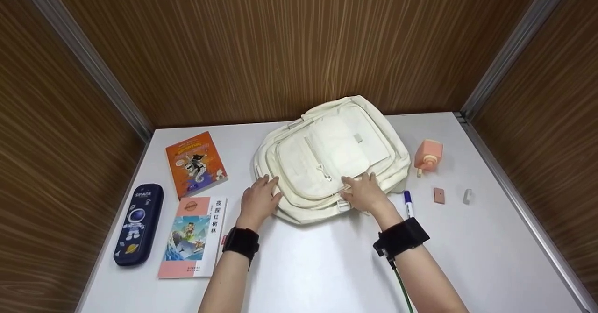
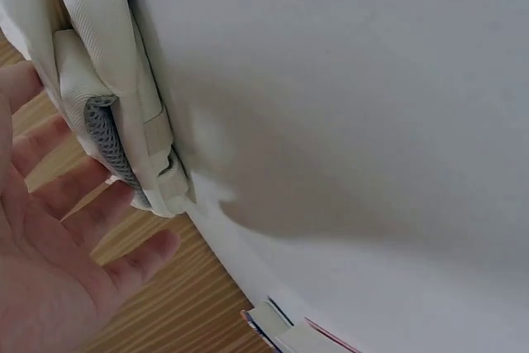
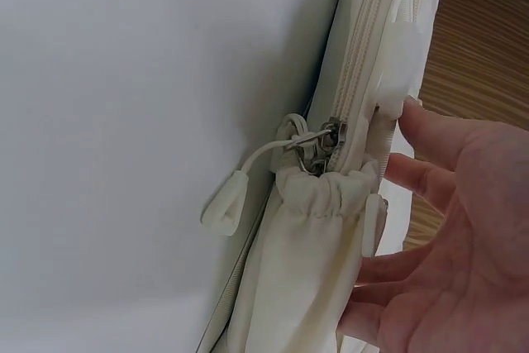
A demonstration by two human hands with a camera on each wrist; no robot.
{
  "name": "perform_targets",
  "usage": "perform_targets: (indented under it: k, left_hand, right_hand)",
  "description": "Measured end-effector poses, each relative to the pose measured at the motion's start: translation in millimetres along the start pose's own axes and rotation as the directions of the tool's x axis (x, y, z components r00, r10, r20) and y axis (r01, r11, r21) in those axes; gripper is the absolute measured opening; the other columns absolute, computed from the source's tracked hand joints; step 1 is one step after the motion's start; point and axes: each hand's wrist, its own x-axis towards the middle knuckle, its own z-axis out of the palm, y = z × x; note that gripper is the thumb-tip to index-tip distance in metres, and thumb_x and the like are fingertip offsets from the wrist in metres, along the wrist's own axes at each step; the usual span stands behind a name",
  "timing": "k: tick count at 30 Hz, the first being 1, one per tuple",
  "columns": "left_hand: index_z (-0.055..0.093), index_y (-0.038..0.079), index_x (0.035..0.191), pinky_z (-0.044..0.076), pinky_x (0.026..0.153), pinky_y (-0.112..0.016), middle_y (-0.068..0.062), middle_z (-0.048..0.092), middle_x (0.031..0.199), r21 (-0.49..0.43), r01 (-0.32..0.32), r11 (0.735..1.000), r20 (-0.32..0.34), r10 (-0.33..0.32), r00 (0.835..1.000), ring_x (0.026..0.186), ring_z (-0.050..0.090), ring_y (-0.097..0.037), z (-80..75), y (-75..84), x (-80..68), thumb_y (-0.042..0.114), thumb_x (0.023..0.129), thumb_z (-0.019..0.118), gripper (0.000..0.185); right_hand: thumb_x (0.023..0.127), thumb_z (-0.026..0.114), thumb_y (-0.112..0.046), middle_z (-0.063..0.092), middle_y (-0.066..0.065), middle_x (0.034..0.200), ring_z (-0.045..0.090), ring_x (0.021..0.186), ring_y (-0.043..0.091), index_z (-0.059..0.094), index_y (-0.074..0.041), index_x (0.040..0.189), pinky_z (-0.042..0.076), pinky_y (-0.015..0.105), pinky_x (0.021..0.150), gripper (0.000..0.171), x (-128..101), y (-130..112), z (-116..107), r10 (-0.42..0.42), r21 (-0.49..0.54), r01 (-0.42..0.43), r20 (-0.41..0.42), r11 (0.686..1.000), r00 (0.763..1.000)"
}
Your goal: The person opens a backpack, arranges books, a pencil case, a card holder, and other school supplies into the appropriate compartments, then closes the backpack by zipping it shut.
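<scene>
Here, both hands lie flat with fingers straight, gripping nothing: the left hand (image 1: pixel 258 201) on the near-left edge of the backpack (image 1: pixel 327 156), the right hand (image 1: pixel 364 192) on its near-right edge. The backpack is cream woven fabric, rounded, lying flat mid-bench, its zipper pull (image 3: pixel 227 204) dangling. The bench (image 1: pixel 317 266) is smooth and white, boxed in by wood-grain walls (image 1: pixel 280 42). Two books (image 1: pixel 195 163) and a navy pencil case (image 1: pixel 138 223) lie left of the backpack.

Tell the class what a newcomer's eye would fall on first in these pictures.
First, the cream backpack lying flat mid-table, with the left hand on its near-left edge and the right hand on its near edge. Next, to the left, two bright books: the orange book and the pink book.
</scene>
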Motion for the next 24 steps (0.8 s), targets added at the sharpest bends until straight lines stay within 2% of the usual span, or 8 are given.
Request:
perform_targets:
  k: [5, 9, 13, 17, 20, 24]
  left_hand:
    - [0.058, 0.012, 0.137, 0.045, 0.092, -0.053, -0.025, 0.054, 0.133, 0.070, -0.052, 0.996, -0.019, 0.053, 0.998, 0.120, 0.053, -0.040, -0.5, 7.1, -9.3, 0.036, 0.092, 0.068, 0.052]
    - [0.062, 0.011, 0.132, 0.049, 0.083, -0.052, -0.027, 0.060, 0.122, 0.159, -0.102, 0.982, -0.068, 0.114, 0.991, 0.107, 0.061, -0.041, 1.3, 14.1, -20.1, 0.036, 0.091, 0.069, 0.049]
    - [0.068, 0.007, 0.122, 0.051, 0.074, -0.047, -0.026, 0.066, 0.103, 0.282, -0.135, 0.950, -0.116, 0.174, 0.978, 0.085, 0.066, -0.038, 3.7, 23.5, -32.1, 0.038, 0.088, 0.071, 0.046]
    - [0.071, 0.004, 0.109, 0.049, 0.066, -0.043, -0.020, 0.066, 0.080, 0.395, -0.168, 0.903, -0.116, 0.230, 0.966, 0.068, 0.064, -0.033, 6.3, 35.5, -44.0, 0.044, 0.085, 0.071, 0.047]
    - [0.071, 0.003, 0.103, 0.049, 0.066, -0.043, -0.016, 0.066, 0.073, 0.429, -0.186, 0.884, -0.094, 0.248, 0.964, 0.065, 0.063, -0.030, 7.4, 45.1, -51.8, 0.049, 0.085, 0.070, 0.049]
    - [0.071, 0.002, 0.101, 0.049, 0.068, -0.042, -0.012, 0.065, 0.071, 0.448, -0.206, 0.870, -0.076, 0.267, 0.961, 0.063, 0.062, -0.028, 8.9, 56.2, -61.0, 0.052, 0.087, 0.067, 0.052]
  right_hand:
    - [0.096, 0.060, -0.032, 0.036, 0.047, 0.135, 0.023, 0.126, 0.070, 0.050, -0.012, 0.142, 0.031, 0.072, 0.097, 0.051, 4.0, 4.4, -2.5, -0.028, -0.005, 0.028, 0.001, 1.000, 1.000]
    - [0.093, 0.063, -0.028, 0.037, 0.047, 0.134, 0.023, 0.126, 0.070, 0.053, -0.011, 0.138, 0.027, 0.071, 0.101, 0.049, 7.0, 6.8, -2.2, -0.053, -0.006, 0.053, 0.008, 0.999, 0.999]
    - [0.089, 0.063, -0.020, 0.042, 0.043, 0.130, 0.029, 0.129, 0.062, 0.054, -0.010, 0.134, 0.024, 0.070, 0.104, 0.047, 10.7, 6.6, -2.8, -0.075, -0.008, 0.075, 0.024, 0.997, 0.997]
    - [0.076, 0.062, -0.008, 0.048, 0.034, 0.124, 0.035, 0.128, 0.051, 0.052, -0.012, 0.128, 0.019, 0.070, 0.106, 0.053, 15.8, 6.5, -4.9, -0.070, 0.031, 0.068, 0.044, 0.997, 0.997]
    - [0.070, 0.066, -0.006, 0.049, 0.030, 0.121, 0.038, 0.126, 0.046, 0.050, -0.013, 0.128, 0.016, 0.068, 0.108, 0.061, 20.3, 7.3, -6.4, -0.052, 0.057, 0.049, 0.055, 0.997, 0.997]
    - [0.068, 0.071, -0.010, 0.049, 0.028, 0.122, 0.038, 0.127, 0.044, 0.050, -0.014, 0.130, 0.015, 0.065, 0.110, 0.066, 28.9, 9.0, -6.4, -0.053, 0.063, 0.050, 0.053, 0.997, 0.997]
